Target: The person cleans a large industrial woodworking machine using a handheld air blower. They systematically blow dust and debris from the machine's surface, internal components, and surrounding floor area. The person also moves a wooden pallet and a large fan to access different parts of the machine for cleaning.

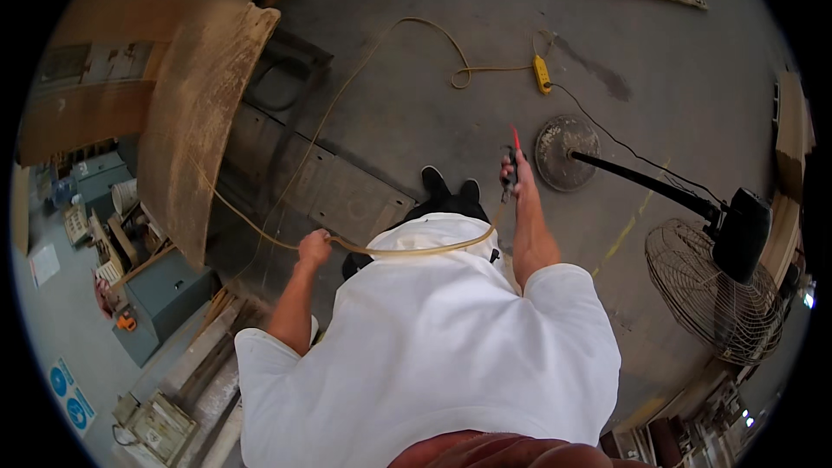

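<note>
In my right hand [520, 178], stretched out ahead of me, is an air blow gun [510, 160] with a dark body and a thin red nozzle pointing away. A yellowish air hose [416, 251] hangs from the gun's lower end and curves across the front of my white shirt. My left hand [315, 247] is closed around this hose at my left side. Beyond that hand the hose runs on toward a large worn wooden board [204, 113]. My fingers partly cover the gun's grip and trigger.
Right of me stands a pedestal fan [715, 290] on a round, dusty base [567, 152]. A yellow power strip [542, 74] lies on the floor ahead, its yellow cord [351, 78] looping leftward. Grey cabinets [165, 295] and stacked lumber [195, 355] flank my left. A metal floor plate [347, 193] lies near my shoes.
</note>
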Available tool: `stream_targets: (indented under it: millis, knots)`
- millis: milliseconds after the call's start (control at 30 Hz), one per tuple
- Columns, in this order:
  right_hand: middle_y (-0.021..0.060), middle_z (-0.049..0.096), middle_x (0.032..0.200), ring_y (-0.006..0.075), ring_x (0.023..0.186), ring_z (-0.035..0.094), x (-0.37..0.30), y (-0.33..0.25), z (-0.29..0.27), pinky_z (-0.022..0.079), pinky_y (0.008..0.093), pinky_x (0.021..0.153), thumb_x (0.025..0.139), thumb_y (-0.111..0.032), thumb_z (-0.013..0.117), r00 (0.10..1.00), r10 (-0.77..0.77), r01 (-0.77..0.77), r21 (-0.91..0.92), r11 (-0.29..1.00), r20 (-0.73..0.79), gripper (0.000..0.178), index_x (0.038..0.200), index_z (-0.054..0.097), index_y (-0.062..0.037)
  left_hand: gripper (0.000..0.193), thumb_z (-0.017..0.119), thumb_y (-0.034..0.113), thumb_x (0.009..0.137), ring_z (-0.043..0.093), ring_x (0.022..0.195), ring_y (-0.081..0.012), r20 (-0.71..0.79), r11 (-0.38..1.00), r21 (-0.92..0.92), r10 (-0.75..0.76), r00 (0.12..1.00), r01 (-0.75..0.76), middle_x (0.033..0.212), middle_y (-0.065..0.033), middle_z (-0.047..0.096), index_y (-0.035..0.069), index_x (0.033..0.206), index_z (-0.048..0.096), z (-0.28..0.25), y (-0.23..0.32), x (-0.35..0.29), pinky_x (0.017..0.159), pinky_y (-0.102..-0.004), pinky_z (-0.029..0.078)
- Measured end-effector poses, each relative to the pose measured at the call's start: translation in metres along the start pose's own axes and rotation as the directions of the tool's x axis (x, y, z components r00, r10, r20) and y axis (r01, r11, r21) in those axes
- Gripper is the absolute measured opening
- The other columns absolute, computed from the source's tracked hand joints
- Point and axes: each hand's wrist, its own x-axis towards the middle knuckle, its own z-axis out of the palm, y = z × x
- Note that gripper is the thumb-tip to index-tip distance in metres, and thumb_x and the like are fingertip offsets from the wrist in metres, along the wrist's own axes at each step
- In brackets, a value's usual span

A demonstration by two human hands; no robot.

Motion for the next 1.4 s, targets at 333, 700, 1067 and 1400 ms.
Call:
stream_targets:
  millis: [333,700,1067,1400]
  knots:
    - [0.0168,0.054,0.070,0.0226,0.047,0.050,0.066,0.122,-0.006,0.043,0.0318,0.037,0.096,-0.037,0.036,0.919,0.310,-0.341,-0.097,0.935,-0.243,0.025,0.102,0.043,-0.0136,0.022,0.052,0.017,0.077,0.059,0.090,-0.0373,0.038,0.992,-0.121,0.037,0.999,-0.032,0.093,-0.0161,0.064,0.010,0.093,0.065,0.043,0.006,-0.057,0.077,-0.0458,0.048]
    - [0.0010,0.049,0.065,0.0105,0.047,0.043,0.035,0.101,0.287,0.042,0.0287,0.042,0.096,-0.037,0.040,0.968,0.054,0.024,-0.304,0.952,0.245,0.027,0.090,0.044,-0.0115,0.024,0.049,0.023,0.082,0.059,0.090,-0.0371,0.039,0.988,-0.141,-0.058,0.998,0.063,0.093,-0.0174,0.063,0.009,0.094,0.064,0.035,0.016,-0.044,0.076,-0.0469,0.046]
    - [0.0169,0.060,0.080,0.0179,0.052,0.051,0.040,-0.125,0.236,0.045,0.0301,0.045,0.094,-0.038,0.042,0.986,-0.140,0.155,-0.204,0.967,0.086,0.032,0.101,0.044,-0.0065,0.024,0.054,0.027,0.082,0.058,0.081,-0.0366,-0.114,0.776,-0.581,0.218,0.969,-0.244,0.085,-0.0186,0.063,0.006,0.088,0.062,-0.011,0.121,0.076,0.067,-0.0411,0.044]
    - [0.0041,0.046,0.057,0.0161,0.047,0.046,-0.103,-0.499,0.056,0.041,0.0283,0.042,0.096,-0.036,0.036,0.493,-0.566,0.709,-0.072,0.702,-0.660,0.031,0.085,0.041,-0.0074,0.028,0.051,0.028,0.088,0.055,0.070,-0.0402,-0.152,0.710,-0.505,0.488,0.860,-0.492,0.072,-0.0204,0.059,0.001,0.086,0.058,-0.271,0.477,0.154,0.063,-0.0428,0.044]
